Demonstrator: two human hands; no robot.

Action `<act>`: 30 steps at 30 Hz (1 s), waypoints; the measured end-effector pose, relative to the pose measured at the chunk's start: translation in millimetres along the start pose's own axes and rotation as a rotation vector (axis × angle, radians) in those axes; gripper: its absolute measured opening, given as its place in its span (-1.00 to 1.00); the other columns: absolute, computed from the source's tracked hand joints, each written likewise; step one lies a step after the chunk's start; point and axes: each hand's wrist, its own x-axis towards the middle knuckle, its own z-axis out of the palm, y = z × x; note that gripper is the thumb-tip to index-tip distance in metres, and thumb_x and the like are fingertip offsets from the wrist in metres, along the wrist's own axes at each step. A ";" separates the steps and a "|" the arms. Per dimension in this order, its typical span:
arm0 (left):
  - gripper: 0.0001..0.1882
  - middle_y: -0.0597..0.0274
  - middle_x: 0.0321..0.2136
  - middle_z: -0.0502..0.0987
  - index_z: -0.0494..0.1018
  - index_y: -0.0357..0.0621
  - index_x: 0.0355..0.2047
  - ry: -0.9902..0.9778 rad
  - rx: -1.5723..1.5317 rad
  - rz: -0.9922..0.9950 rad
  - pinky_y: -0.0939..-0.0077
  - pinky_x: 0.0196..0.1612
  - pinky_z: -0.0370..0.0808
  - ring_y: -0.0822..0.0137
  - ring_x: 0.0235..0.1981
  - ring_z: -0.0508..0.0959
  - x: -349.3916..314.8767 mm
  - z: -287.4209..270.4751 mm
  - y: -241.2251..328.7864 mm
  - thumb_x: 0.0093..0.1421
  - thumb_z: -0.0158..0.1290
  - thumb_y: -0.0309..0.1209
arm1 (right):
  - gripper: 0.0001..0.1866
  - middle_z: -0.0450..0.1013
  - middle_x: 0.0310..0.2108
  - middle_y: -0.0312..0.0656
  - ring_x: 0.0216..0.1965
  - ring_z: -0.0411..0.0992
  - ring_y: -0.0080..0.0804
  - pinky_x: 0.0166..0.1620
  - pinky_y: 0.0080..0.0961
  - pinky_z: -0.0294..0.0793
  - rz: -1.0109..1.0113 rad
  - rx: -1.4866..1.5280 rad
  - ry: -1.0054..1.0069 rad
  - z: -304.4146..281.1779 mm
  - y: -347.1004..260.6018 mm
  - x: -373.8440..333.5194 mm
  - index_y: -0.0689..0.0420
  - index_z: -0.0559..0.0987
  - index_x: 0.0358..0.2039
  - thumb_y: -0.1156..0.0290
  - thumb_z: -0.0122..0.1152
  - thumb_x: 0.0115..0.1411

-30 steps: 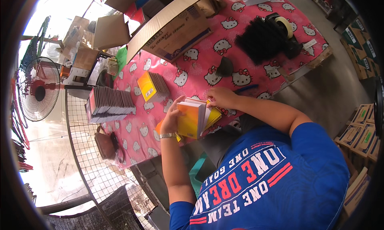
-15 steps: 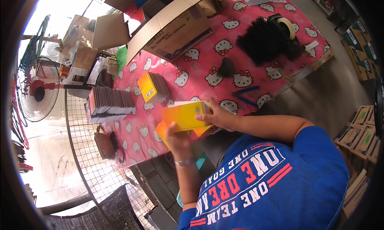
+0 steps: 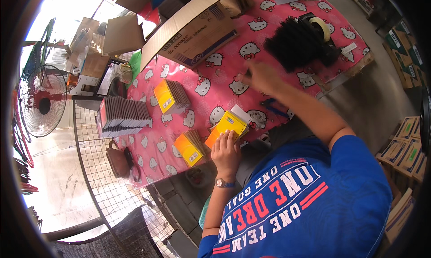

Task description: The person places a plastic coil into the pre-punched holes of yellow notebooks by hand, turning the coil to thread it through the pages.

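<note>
My left hand (image 3: 226, 152), with a watch on its wrist, grips the orange end of a yellow spiral notebook (image 3: 230, 123) at the table's near edge; its fingers lie across the cover. White paper (image 3: 241, 113) sticks out past the notebook's far end. Farther right, my right hand (image 3: 266, 79) is over the tabletop, closed around a small dark grey piece (image 3: 248, 72). My fingers hide most of that piece, so its kind does not show. Beside my left hand lies a stack of yellow notebooks (image 3: 189, 149); a second yellow stack (image 3: 171, 97) stands farther back.
Blue-handled pliers (image 3: 274, 107) lie below my right forearm. Beyond it are a black bristly bundle (image 3: 289, 44) and a black tape dispenser (image 3: 330, 49). Dark-edged books (image 3: 123, 116) stand left, near a brown pouch (image 3: 118, 161). An open carton (image 3: 200, 38) occupies the back of the pink table.
My right hand has left the notebook and moved away to the dark grey piece. My left hand has lowered the notebook toward the table edge, uncovering the near stack.
</note>
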 end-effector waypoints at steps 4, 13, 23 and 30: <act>-0.70 0.22 -0.17 0.61 0.54 -0.07 -0.12 -0.038 -0.073 0.027 0.23 -0.10 0.54 0.15 -0.16 0.61 18.6 -19.1 -2.0 0.11 0.20 -0.35 | -0.63 0.49 -0.29 -0.09 -0.20 0.51 -0.12 -0.19 -0.15 0.50 -0.041 -0.500 0.576 -0.9 119.0 37.1 0.11 0.55 -0.23 0.05 0.23 0.20; -0.77 0.10 -0.27 0.57 0.48 -0.17 -0.16 -0.106 -0.163 -0.022 0.19 0.00 0.42 0.05 -0.19 0.53 46.2 -59.6 -16.2 0.15 0.04 -0.50 | -0.89 0.46 -0.31 -0.15 -0.23 0.49 -0.24 -0.20 -0.31 0.50 -0.300 -0.758 0.421 6.3 137.4 47.8 0.12 0.55 -0.34 0.43 0.13 0.10; -0.65 0.15 -0.37 0.51 0.50 -0.13 -0.31 0.263 0.031 -0.152 -0.06 0.34 0.13 0.10 -0.23 0.49 45.5 -13.6 4.9 0.03 0.25 -0.16 | -0.74 0.41 -0.21 -0.05 -0.13 0.48 -0.11 -0.09 -0.24 0.53 -0.262 -0.227 0.472 -20.3 98.9 29.6 0.19 0.58 -0.20 0.58 0.17 0.03; -0.71 0.17 -0.40 0.51 0.47 -0.10 -0.43 0.343 0.022 -0.147 -0.07 0.34 0.14 0.12 -0.28 0.49 44.0 -1.7 7.6 0.04 0.27 -0.18 | -0.60 0.43 -0.08 -0.08 -0.03 0.44 -0.08 0.08 -0.29 0.45 -0.668 0.415 -0.041 15.3 -2.0 -57.1 0.17 0.59 -0.02 0.60 0.17 0.08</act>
